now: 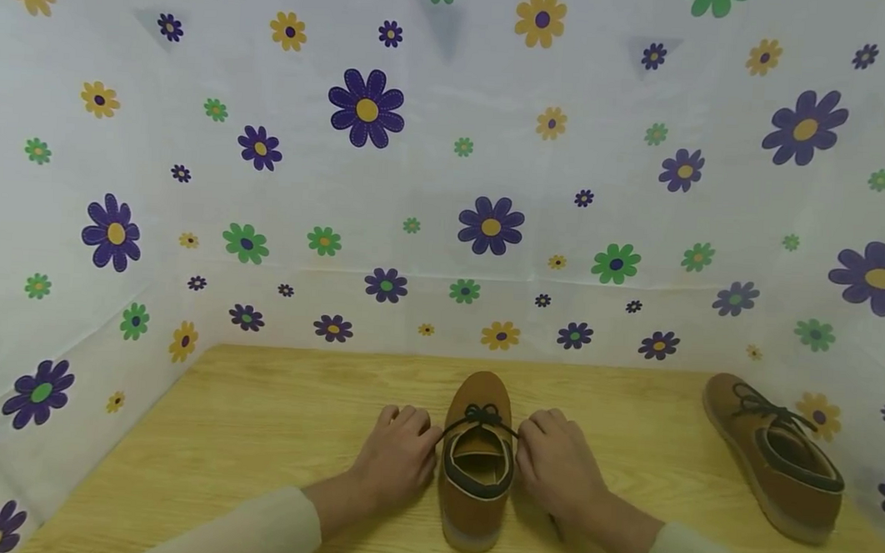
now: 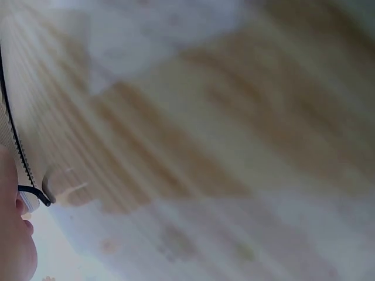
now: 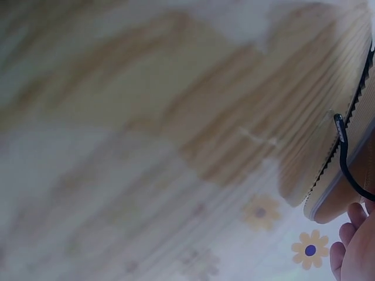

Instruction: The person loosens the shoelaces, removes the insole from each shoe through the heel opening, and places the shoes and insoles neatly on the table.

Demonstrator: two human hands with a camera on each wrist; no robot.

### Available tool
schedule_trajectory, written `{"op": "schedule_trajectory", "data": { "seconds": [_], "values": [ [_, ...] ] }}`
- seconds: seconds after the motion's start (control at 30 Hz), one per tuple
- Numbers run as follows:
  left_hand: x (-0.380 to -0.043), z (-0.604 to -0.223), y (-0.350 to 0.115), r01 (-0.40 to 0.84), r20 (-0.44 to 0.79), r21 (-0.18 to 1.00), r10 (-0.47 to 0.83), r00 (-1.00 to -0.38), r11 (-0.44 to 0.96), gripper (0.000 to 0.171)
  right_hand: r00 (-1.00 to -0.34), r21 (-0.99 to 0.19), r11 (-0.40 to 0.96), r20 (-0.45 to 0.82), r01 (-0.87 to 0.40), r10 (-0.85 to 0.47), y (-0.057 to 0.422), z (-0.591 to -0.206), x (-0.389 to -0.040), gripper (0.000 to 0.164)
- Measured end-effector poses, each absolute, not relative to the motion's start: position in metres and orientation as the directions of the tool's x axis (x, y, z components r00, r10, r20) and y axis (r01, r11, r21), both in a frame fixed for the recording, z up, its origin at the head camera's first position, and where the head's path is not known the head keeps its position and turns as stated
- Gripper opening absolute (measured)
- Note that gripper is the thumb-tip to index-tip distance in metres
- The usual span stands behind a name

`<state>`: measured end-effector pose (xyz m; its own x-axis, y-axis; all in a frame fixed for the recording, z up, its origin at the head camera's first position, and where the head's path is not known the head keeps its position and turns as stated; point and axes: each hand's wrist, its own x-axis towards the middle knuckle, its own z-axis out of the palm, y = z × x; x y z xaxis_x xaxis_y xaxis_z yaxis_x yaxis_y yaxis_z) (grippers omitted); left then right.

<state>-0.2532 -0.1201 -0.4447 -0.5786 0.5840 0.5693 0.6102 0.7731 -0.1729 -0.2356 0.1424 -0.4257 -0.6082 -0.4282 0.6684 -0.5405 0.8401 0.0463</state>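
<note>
A brown shoe (image 1: 473,512) stands upright on the wooden table, toe pointing away, with its black lace (image 1: 484,414) looped in a bow over the tongue. At the shoe's left side my left hand (image 1: 399,451) pinches one part of the lace, drawn out sideways. Opposite it, my right hand (image 1: 560,462) pinches the lace on the other side. In the left wrist view, a lace end (image 2: 36,192) sticks out from the fingers. The right wrist view has a lace end with its tip (image 3: 340,132) hanging beside the shoe's sole, above the curled fingers (image 3: 347,234).
A second brown shoe (image 1: 778,461), its lace tied in a bow, rests at the table's right edge near the side wall. White cloth (image 1: 433,176) printed with flowers encloses the wooden table (image 1: 294,394) at the back and both sides.
</note>
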Motion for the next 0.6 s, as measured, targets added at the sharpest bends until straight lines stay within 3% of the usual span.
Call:
{"op": "schedule_trajectory", "data": {
  "seconds": [0.6],
  "values": [
    [-0.2530,-0.4483,-0.1258,0.608,0.564,-0.249,0.624,-0.541,0.753,0.005,-0.688,0.039,0.862,0.586,-0.505,-0.429,0.1527,-0.4235,-0.2306,0.006]
  ]
}}
